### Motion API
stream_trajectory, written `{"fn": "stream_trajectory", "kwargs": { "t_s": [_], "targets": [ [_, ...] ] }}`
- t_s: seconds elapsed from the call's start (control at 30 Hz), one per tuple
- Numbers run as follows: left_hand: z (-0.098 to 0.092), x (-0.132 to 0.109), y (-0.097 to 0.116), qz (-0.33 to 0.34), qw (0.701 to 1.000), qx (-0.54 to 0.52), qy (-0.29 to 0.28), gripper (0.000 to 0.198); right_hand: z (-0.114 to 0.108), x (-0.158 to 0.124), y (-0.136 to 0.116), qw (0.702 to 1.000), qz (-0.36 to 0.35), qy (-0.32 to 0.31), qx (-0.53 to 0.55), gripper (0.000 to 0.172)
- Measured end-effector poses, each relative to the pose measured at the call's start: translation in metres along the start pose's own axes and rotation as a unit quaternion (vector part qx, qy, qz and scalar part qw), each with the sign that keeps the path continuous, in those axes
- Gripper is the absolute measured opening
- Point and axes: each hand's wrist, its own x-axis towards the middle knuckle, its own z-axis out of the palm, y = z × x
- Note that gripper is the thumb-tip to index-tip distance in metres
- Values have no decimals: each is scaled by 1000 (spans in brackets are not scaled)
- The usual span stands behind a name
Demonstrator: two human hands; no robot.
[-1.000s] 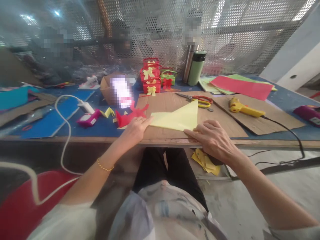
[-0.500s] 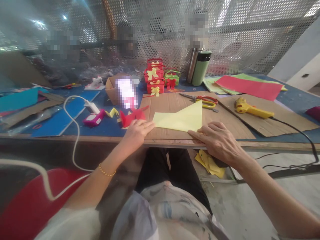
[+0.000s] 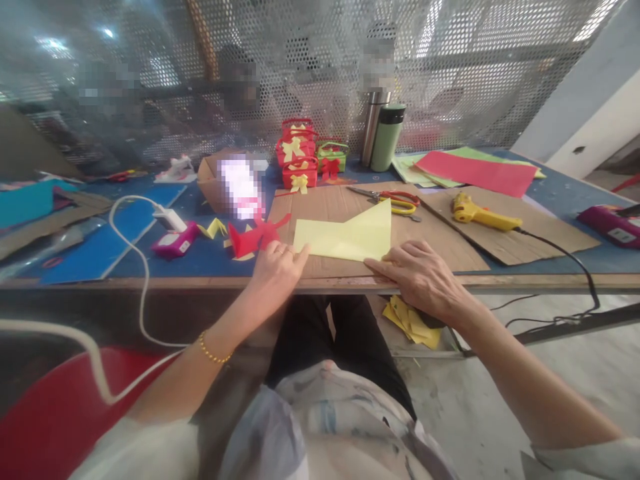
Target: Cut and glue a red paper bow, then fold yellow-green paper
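Note:
A folded sheet of pale yellow paper lies on a brown cardboard sheet, its upper right corner rising to a point. My left hand is at the lower left corner of the paper, fingers bent together and fingertips on it. My right hand grips the lower right corner, index finger and thumb along the folded edge, the other fingers curled. Just left of my left hand sits a red paper piece. Scissors with red and yellow handles lie behind the paper.
A yellow glue gun rests on cardboard at right, its cord running off the table. Small red paper boxes, a green box and a green bottle stand behind. A phone leans at left, near a charger with a white cable.
The view has shifted slightly, so the table things appear further left. My left hand's thumb and index finger have come onto the paper's left corner. My right hand stays at the lower right corner.

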Motion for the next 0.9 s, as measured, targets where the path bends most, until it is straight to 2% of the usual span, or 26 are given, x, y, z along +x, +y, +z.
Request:
{"fn": "stream_trajectory", "kwargs": {
  "t_s": [0.13, 0.33, 0.53, 0.67, 0.9],
  "targets": [
    [-5, -2, 4, 9, 1000, -2, -15, 69, -1, 0, 0, 1000, -5, 1, -10, 36],
    [0, 0, 4, -10, 999, -31, -33, 68, -2, 0, -1, 1000, -17, 1, -14, 36],
    [-2, 4, 10, -4, 999, -43, 23, 47, -2, 1, 0, 999, -22, 8, -25, 33],
    [-4, 6, 18, 13, 999, -41, 12, 42, 0, -1, -1, 1000, -13, 4, -28, 34],
    [-2, 4, 28, -37, 998, -58, -2, 43, 0, -3, -1, 999, -13, -2, -33, 34]
  ]
}}
